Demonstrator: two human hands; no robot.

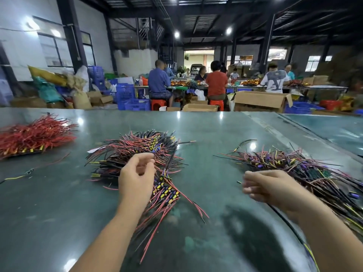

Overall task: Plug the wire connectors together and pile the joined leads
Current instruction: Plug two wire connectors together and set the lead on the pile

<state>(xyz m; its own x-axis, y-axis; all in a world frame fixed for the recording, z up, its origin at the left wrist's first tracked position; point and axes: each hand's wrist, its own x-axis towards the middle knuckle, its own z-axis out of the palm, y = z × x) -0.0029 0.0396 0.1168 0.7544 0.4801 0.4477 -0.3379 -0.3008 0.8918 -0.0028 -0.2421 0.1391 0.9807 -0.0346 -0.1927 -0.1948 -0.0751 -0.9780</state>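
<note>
My left hand [137,173] hovers over the middle pile of red and black leads with yellow connectors [135,148], its thumb and fingers curled and pinching a lead at the pile's top. Just to its right lies a bundle of joined leads [167,193] with yellow and blue connectors, fanning toward me. My right hand [263,187] is blurred, with its fingers curled around a thin black lead whose tip [238,182] sticks out to the left. Behind it spreads the right pile of leads with purple connectors [294,165].
A pile of red leads [35,136] sits at the far left of the green table [206,134]. One loose yellow and black lead [19,176] lies near the left edge. People work at tables beyond, among cardboard boxes and blue crates.
</note>
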